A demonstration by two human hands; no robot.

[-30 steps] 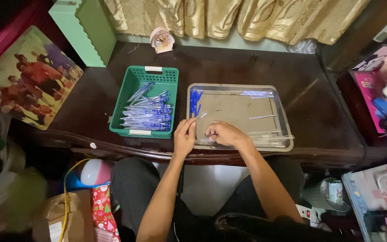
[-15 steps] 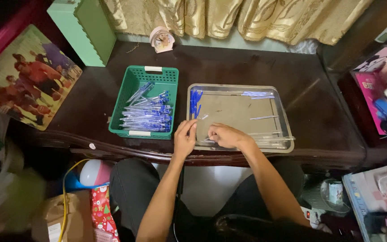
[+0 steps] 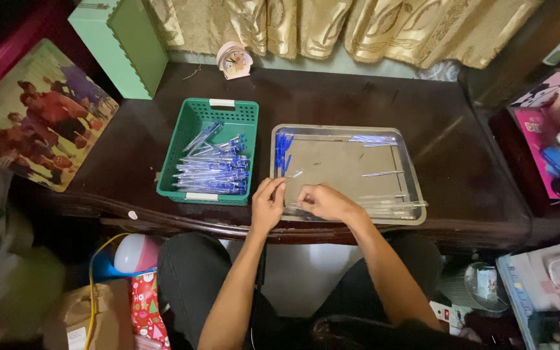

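Observation:
A metal tray (image 3: 411, 163) lies on a dark wooden table, holding blue pen caps (image 3: 282, 150) at its left and clear pen barrels (image 3: 387, 207) along its near edge. My left hand (image 3: 268, 205) pinches a thin clear pen part (image 3: 293, 175) at the tray's near left corner. My right hand (image 3: 325, 203) rests palm down on the tray's near edge, fingers curled over pen parts; whether it grips one is hidden. A green plastic basket (image 3: 189, 129) left of the tray holds several assembled blue pens (image 3: 215, 172).
A mint green box (image 3: 121, 45) and a small clock (image 3: 234, 60) stand at the table's back. A picture board (image 3: 37, 113) leans at the left. Gold curtains (image 3: 345, 26) hang behind. Bags and toys clutter the floor and the right side.
My hands stay at the tray's near left corner; the fingers shift slightly around the pen part.

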